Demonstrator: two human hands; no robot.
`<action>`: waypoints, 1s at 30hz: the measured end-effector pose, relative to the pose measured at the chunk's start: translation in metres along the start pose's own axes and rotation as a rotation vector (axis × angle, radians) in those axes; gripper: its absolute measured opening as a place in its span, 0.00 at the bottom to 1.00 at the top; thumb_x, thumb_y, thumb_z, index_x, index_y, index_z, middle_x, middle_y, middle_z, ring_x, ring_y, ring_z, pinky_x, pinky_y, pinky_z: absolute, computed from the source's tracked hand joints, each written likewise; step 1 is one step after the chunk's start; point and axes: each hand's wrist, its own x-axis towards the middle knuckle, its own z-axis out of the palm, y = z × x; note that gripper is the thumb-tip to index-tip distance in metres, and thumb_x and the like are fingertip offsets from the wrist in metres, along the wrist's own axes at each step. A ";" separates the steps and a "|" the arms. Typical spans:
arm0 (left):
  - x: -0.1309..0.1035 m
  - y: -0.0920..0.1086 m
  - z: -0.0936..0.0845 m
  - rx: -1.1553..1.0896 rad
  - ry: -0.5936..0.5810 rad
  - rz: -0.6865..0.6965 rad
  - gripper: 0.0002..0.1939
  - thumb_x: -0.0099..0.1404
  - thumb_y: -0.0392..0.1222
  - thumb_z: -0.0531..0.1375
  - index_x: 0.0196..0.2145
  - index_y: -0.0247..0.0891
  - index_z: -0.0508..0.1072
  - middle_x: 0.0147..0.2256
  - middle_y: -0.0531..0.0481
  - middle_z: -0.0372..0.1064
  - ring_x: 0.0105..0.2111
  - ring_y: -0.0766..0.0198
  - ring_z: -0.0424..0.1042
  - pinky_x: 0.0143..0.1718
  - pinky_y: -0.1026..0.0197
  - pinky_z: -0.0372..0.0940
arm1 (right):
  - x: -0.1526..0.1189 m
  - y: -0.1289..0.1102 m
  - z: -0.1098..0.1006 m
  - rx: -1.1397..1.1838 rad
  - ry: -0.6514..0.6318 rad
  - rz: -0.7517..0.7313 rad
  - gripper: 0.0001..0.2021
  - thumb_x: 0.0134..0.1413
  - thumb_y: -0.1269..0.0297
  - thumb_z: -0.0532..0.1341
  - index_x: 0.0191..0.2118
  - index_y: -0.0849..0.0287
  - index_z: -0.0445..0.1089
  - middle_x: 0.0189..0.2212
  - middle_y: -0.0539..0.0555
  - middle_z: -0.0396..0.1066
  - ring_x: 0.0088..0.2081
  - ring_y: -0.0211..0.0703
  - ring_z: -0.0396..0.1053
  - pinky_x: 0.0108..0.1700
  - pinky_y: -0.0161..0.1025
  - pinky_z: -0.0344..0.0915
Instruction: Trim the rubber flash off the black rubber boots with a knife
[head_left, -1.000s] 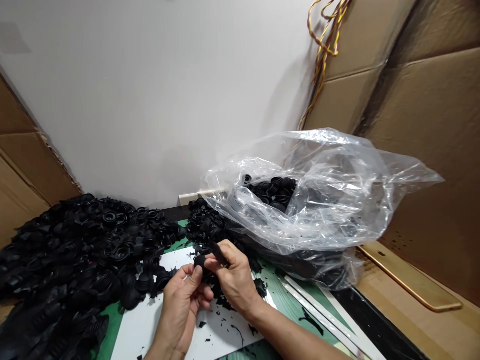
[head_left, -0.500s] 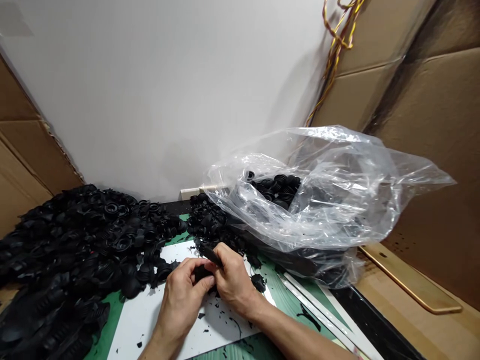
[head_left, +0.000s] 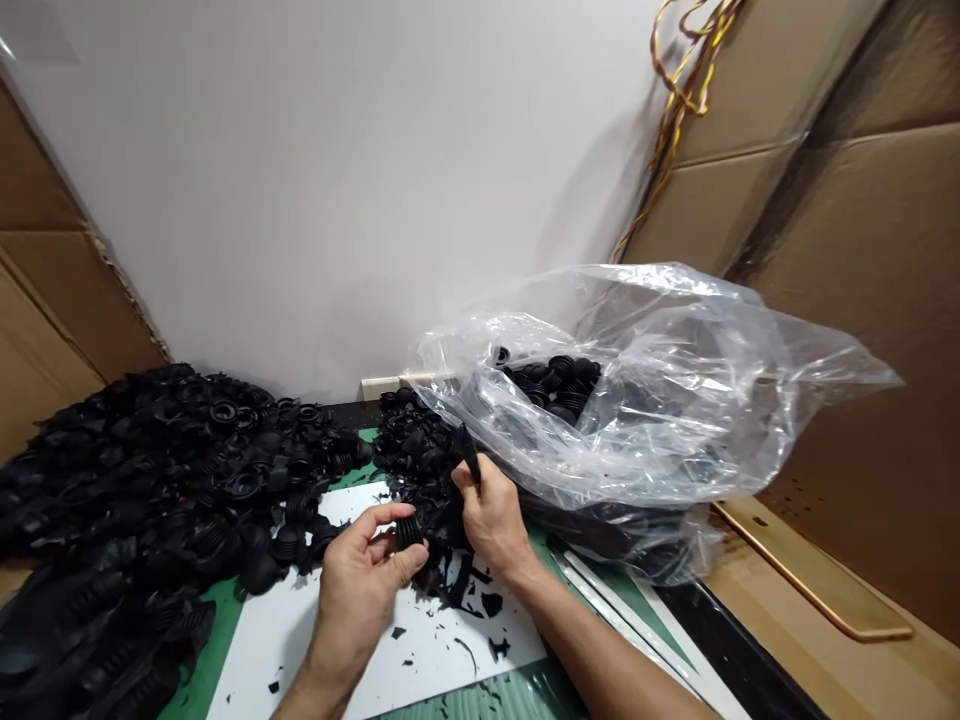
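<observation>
My left hand (head_left: pixel 364 575) pinches a ribbed black rubber bellows (head_left: pixel 408 528) between thumb and fingers, over the white sheet (head_left: pixel 300 640). To its right and a little farther off, my right hand (head_left: pixel 491 510) is closed around a narrow black pointed piece (head_left: pixel 469 450) that stands up out of the fist. Whether that piece is a tool or a strip of rubber I cannot tell. Loose black scraps (head_left: pixel 469 590) lie on the sheet between and below the hands.
A large heap of black rubber parts (head_left: pixel 150 480) covers the left side. Behind my hands sits a pile of black scraps (head_left: pixel 420 440). A clear plastic bag (head_left: pixel 675 420) holding black bellows stands at the right, near white strips (head_left: pixel 622 620) on the green surface (head_left: pixel 195 650).
My hands were together over the bellows and have come apart. The right hand has moved right and away with the narrow black piece; more scraps now show on the sheet.
</observation>
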 end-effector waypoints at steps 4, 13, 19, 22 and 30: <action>0.000 0.003 -0.001 -0.024 0.056 -0.040 0.21 0.37 0.38 0.69 0.33 0.33 0.73 0.12 0.61 0.62 0.13 0.72 0.57 0.16 0.68 0.53 | -0.004 -0.001 -0.001 0.059 -0.040 0.012 0.11 0.54 0.60 0.50 0.23 0.56 0.57 0.19 0.48 0.61 0.22 0.39 0.58 0.26 0.35 0.56; 0.004 0.002 -0.005 0.057 0.119 0.004 0.22 0.37 0.41 0.68 0.33 0.33 0.75 0.18 0.52 0.71 0.18 0.67 0.65 0.20 0.65 0.58 | -0.009 -0.009 -0.004 0.174 -0.111 -0.009 0.07 0.53 0.65 0.55 0.32 0.59 0.69 0.28 0.52 0.68 0.28 0.41 0.63 0.29 0.35 0.59; 0.002 -0.001 -0.007 0.236 0.153 0.199 0.14 0.40 0.40 0.67 0.29 0.38 0.79 0.25 0.50 0.74 0.23 0.62 0.68 0.25 0.62 0.62 | -0.018 -0.026 -0.008 0.331 -0.214 -0.176 0.06 0.52 0.69 0.57 0.29 0.58 0.72 0.28 0.51 0.65 0.31 0.40 0.64 0.32 0.35 0.61; 0.000 -0.002 -0.006 0.292 0.131 0.296 0.08 0.44 0.40 0.66 0.27 0.40 0.79 0.28 0.49 0.75 0.27 0.59 0.70 0.28 0.61 0.64 | -0.021 -0.028 -0.004 0.323 -0.284 -0.192 0.06 0.48 0.74 0.58 0.25 0.58 0.69 0.27 0.50 0.63 0.29 0.38 0.63 0.30 0.33 0.60; -0.002 -0.008 -0.003 0.231 0.200 0.292 0.10 0.43 0.38 0.66 0.28 0.40 0.78 0.28 0.50 0.76 0.27 0.58 0.72 0.30 0.60 0.68 | -0.029 -0.027 0.008 0.278 -0.183 -0.228 0.09 0.49 0.73 0.54 0.22 0.57 0.58 0.24 0.49 0.59 0.27 0.38 0.60 0.28 0.33 0.58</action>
